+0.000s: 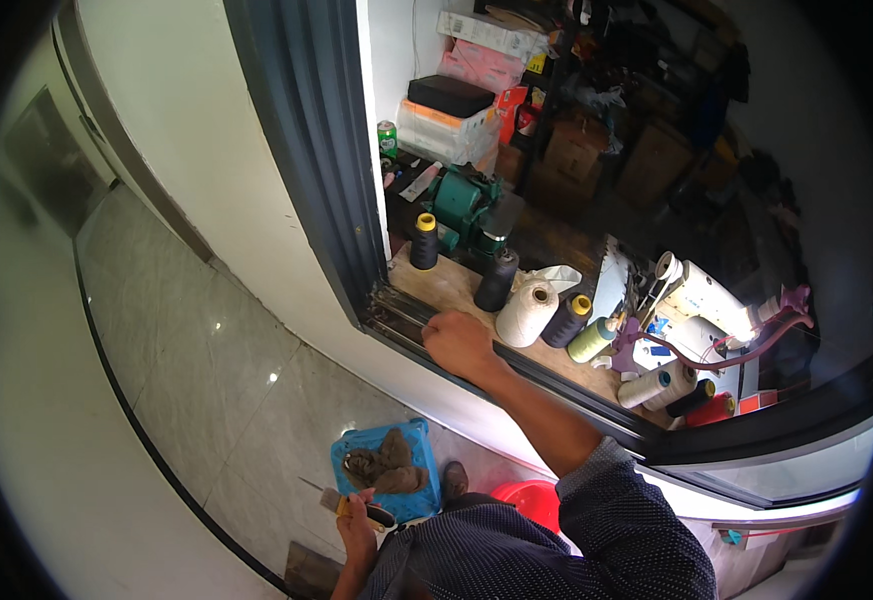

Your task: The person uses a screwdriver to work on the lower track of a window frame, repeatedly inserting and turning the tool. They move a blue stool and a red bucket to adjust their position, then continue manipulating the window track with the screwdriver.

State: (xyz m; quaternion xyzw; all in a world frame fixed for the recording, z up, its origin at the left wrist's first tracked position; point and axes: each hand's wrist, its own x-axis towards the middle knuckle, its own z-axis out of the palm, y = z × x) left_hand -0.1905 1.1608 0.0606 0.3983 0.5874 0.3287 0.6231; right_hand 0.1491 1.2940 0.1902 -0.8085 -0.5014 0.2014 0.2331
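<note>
My left hand (359,535) is low in the picture, closed around a pointed tool (331,498) with a thin metal tip and a pale yellowish handle. A dark oval piece with a light edge (382,517) shows beside those fingers; whether it belongs to the tool I cannot tell. Up at the window opening, my right hand (459,345) is curled into a fist over the dark sliding track (407,335). Its fingers hide whatever may be inside. Closest to that fist stands a large white thread cone (528,313), with a black thread spool (498,280) behind it.
Several more thread spools (591,340) line the wooden sill. Beyond it are a white sewing machine (702,300), a green motor-like machine (464,200) and stacked boxes (447,130). Below, a blue plastic stool (357,440) carries brown cloth-like items (392,465), near a red basin (532,500).
</note>
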